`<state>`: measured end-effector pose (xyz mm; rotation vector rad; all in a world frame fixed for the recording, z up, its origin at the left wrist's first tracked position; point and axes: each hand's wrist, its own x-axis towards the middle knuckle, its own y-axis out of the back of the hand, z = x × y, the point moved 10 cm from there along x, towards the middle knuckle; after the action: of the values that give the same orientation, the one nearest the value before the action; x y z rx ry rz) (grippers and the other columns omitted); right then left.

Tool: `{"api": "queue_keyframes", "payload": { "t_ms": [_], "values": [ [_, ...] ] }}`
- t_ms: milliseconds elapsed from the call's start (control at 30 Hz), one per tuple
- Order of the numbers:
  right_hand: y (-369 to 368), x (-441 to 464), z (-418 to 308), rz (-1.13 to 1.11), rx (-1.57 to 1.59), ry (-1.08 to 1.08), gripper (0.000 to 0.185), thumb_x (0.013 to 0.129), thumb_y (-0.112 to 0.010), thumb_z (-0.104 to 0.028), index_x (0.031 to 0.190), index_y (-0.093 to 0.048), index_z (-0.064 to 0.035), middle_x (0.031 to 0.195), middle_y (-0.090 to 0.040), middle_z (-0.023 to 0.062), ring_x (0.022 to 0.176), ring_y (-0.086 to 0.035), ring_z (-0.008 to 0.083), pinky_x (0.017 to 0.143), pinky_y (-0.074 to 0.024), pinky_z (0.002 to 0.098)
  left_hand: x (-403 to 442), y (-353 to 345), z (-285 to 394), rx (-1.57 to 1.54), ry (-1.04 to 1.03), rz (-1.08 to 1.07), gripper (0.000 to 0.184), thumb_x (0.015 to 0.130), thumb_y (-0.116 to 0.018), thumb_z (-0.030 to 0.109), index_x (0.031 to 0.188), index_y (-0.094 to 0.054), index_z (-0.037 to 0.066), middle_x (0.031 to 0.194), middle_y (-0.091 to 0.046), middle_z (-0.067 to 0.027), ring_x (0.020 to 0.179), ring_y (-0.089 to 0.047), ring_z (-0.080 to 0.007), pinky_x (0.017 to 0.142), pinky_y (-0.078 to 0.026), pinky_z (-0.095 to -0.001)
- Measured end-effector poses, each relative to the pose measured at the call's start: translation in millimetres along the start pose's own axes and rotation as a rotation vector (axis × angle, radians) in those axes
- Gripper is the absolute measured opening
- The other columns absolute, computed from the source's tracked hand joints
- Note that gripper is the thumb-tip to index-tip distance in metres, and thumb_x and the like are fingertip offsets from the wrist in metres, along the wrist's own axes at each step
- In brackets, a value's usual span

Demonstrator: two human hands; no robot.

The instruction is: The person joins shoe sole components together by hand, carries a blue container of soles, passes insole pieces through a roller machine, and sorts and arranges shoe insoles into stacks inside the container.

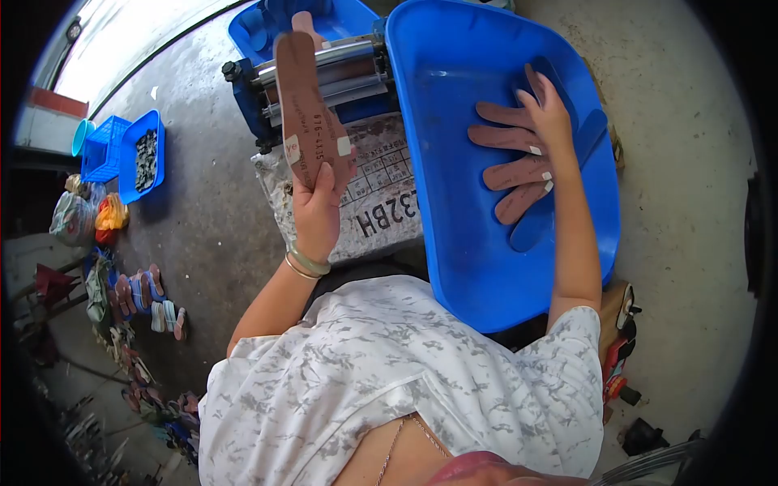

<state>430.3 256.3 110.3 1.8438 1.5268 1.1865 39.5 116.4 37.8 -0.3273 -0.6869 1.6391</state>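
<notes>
My left hand (318,212) is closed around a small bunch of brown shoe insoles (298,97), held upright with the thumb across their lower ends. Printed numbers and white labels show on them. Inside a big blue tub (454,243), my right hand (547,117) has its thumb and fingers about a single brown insole (535,83), which stands on edge. Under and beside that hand, several more insoles (504,135) lie fanned out, with white tags at one end. Blue-faced insoles (531,231) lie partly beneath them and along the tub's right side.
A roller machine (332,73) stands left of the tub, on a block wrapped in printed sacking (381,219). Behind it is another blue tub (356,16). At the left are a blue crate (105,150), a tray of dark pieces (146,158), bags (73,219) and bundled insoles (139,292).
</notes>
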Motion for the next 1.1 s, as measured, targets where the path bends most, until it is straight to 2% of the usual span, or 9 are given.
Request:
{"api": "queue_keyframes", "payload": {
  "t_ms": [100, 300, 433, 500, 667, 733, 867, 967, 1100],
  "values": [
    [1.0, -15.6, 173.6, -0.122, -0.439, -0.422, 0.082, 0.085, -0.060, -0.056, 0.142, -0.039, -0.0007, 0.136, -0.049, 0.0258, 0.124, -0.050, 0.0385, 0.099, -0.0432, 0.0435, -9.7, 49.1, -72.7, -0.221, 0.418, 0.073, 0.039, 0.099, -0.051, 0.017, 0.135, -0.040, 0.006, 0.126, -0.056, -0.0088, 0.114, -0.059, -0.0281, 0.094, -0.052, -0.0381],
    [10.4, -14.8, 172.3, -0.082, -0.625, -0.282, 0.061, 0.088, -0.057, -0.050, 0.131, -0.055, -0.0060, 0.116, -0.063, 0.0233, 0.105, -0.061, 0.0399, 0.086, -0.0494, 0.0459, 19.8, 89.8, -146.3, -0.279, 0.503, 0.135, 0.036, 0.099, -0.051, 0.018, 0.132, -0.042, 0.007, 0.122, -0.057, -0.0088, 0.110, -0.061, -0.0283, 0.090, -0.054, -0.0367],
    [45.3, -1.8, 105.5, -0.053, -0.899, -0.226, 0.042, 0.091, -0.054, -0.043, 0.115, -0.067, -0.0109, 0.089, -0.069, 0.0173, 0.084, -0.066, 0.0377, 0.074, -0.0523, 0.0467, 58.4, 88.7, -160.3, -0.252, 0.473, 0.147, 0.035, 0.100, -0.050, 0.019, 0.132, -0.042, 0.006, 0.121, -0.057, -0.0102, 0.109, -0.061, -0.0281, 0.088, -0.055, -0.0352],
    [80.3, -11.0, 35.3, 0.316, -0.801, 0.083, 0.030, 0.092, -0.055, -0.035, 0.105, -0.071, -0.0126, 0.072, -0.067, 0.0138, 0.067, -0.066, 0.0353, 0.063, -0.0521, 0.0441, 73.7, 86.1, -166.0, -0.247, 0.475, 0.135, 0.036, 0.101, -0.048, 0.021, 0.132, -0.042, 0.004, 0.123, -0.057, -0.0115, 0.109, -0.062, -0.0279, 0.087, -0.055, -0.0329],
    [117.6, -58.9, -135.7, 0.496, -0.619, 0.356, 0.021, 0.090, -0.063, -0.012, 0.108, -0.071, -0.0116, 0.073, -0.067, 0.0088, 0.057, -0.060, 0.0171, 0.055, -0.0478, 0.0291, 82.2, 142.2, -179.4, 0.259, 0.507, 0.442, 0.044, 0.101, -0.049, 0.027, 0.136, -0.037, 0.002, 0.129, -0.052, -0.0133, 0.116, -0.056, -0.0250, 0.093, -0.050, -0.0329],
    [120.8, -74.0, -182.2, 0.508, -0.579, 0.380, 0.021, 0.088, -0.065, -0.011, 0.108, -0.071, -0.0114, 0.076, -0.068, 0.0077, 0.058, -0.062, 0.0181, 0.054, -0.0486, 0.0295, 66.8, 70.5, -69.8, 0.489, 0.081, 0.365, 0.063, 0.098, -0.053, 0.039, 0.143, -0.029, 0.001, 0.138, -0.042, -0.0159, 0.128, -0.045, -0.0237, 0.104, -0.040, -0.0354],
    [72.5, -107.2, -257.3, 0.348, -0.359, 0.613, 0.034, 0.085, -0.065, -0.004, 0.119, -0.066, -0.0087, 0.089, -0.070, 0.0062, 0.066, -0.063, 0.0159, 0.058, -0.0494, 0.0289, -9.6, -102.9, 15.0, -0.147, 0.104, -0.310, 0.068, 0.099, -0.048, 0.044, 0.151, -0.018, 0.011, 0.151, -0.027, -0.0127, 0.139, -0.032, -0.0245, 0.112, -0.030, -0.0400],
    [13.9, -143.8, -300.6, 0.055, -0.043, 0.866, 0.038, 0.080, -0.069, -0.006, 0.117, -0.064, -0.0009, 0.110, -0.068, 0.0158, 0.099, -0.067, 0.0278, 0.072, -0.0528, 0.0326, -34.8, -118.4, 21.9, -0.564, 0.226, -0.247, 0.052, 0.103, -0.042, 0.026, 0.148, -0.023, 0.009, 0.147, -0.035, -0.0135, 0.138, -0.035, -0.0247, 0.108, -0.036, -0.0422],
    [8.9, -100.9, -222.8, -0.019, 0.278, 0.806, 0.036, 0.081, -0.070, -0.010, 0.113, -0.064, 0.0020, 0.112, -0.066, 0.0204, 0.106, -0.065, 0.0297, 0.079, -0.0528, 0.0330, 4.2, -71.5, 18.4, -0.324, 0.210, -0.115, 0.040, 0.103, -0.043, 0.021, 0.140, -0.034, 0.009, 0.138, -0.048, -0.0108, 0.125, -0.051, -0.0234, 0.098, -0.049, -0.0417]
  ]
}}
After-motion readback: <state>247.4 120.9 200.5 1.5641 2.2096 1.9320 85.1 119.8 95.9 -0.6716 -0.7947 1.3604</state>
